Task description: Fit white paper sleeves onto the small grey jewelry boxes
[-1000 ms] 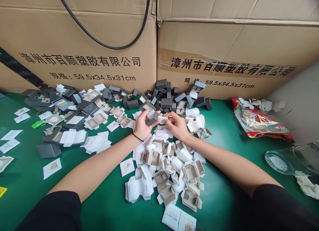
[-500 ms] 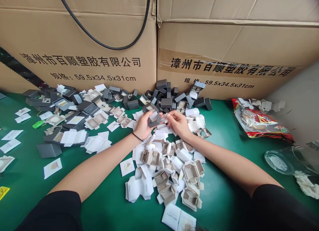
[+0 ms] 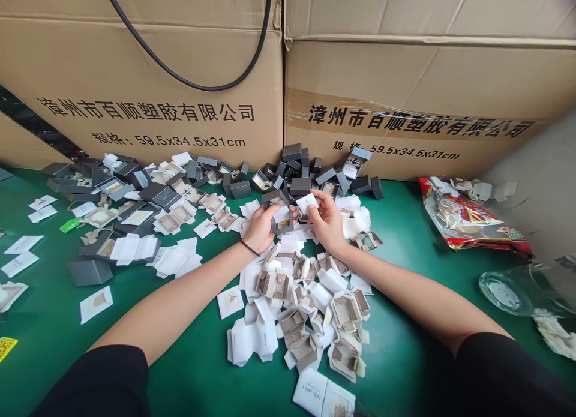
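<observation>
My left hand (image 3: 262, 229) grips a small dark grey hinged box (image 3: 282, 226), its lid tipped back and its inside facing me. Pinched in my right hand (image 3: 328, 223) is a small white card piece (image 3: 308, 203), held just right of the box and apart from it. Below both hands spreads a heap of white and grey-brown folded card inserts (image 3: 294, 318). Behind them lies a pile of dark grey boxes (image 3: 300, 186), some open.
Large brown cartons (image 3: 171, 63) wall off the back, with a black cable (image 3: 211, 88) hanging before them. More dark boxes and card inserts (image 3: 173, 216) lie left on the green table (image 3: 180, 321). At right are a red food packet (image 3: 472, 219) and a clear plastic cup (image 3: 504, 294).
My right hand has lifted slightly and now shows a white card piece in its fingers. The box in my left hand has turned so its inside is visible.
</observation>
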A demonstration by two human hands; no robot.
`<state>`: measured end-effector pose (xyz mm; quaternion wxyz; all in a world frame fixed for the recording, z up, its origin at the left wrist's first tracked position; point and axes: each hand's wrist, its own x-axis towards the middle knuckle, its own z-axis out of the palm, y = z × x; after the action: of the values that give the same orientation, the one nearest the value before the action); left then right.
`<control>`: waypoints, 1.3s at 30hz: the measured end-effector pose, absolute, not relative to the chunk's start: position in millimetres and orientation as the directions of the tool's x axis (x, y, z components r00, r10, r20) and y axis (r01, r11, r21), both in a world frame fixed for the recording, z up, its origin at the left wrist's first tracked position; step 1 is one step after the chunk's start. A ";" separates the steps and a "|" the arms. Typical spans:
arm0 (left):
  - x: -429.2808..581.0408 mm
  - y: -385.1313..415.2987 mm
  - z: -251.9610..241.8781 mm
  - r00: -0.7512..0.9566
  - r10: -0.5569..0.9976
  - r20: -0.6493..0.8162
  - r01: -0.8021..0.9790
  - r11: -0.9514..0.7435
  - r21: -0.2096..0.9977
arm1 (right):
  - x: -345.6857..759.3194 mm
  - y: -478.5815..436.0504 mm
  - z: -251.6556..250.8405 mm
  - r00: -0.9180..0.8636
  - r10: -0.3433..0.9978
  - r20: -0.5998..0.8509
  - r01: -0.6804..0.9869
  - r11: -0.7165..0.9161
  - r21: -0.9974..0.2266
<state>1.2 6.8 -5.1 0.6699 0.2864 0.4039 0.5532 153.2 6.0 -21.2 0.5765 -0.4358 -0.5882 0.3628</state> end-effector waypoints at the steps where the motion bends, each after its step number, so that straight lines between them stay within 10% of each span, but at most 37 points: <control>1: 1.9 6.6 -5.6 0.052 0.973 -0.226 -0.485 0.222 0.846 | 152.7 5.2 -20.7 0.042 0.931 0.362 0.083 0.358 -0.930; 39: 0.0 2.3 -12.4 0.233 0.966 -0.113 -0.141 0.148 0.979 | 157.8 0.6 -12.2 -0.038 0.783 0.621 0.412 0.578 -0.704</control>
<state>0.0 2.3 -12.4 0.6229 0.4781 0.4314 0.4443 157.8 0.6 -12.2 0.5468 -0.4267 -0.7000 0.1698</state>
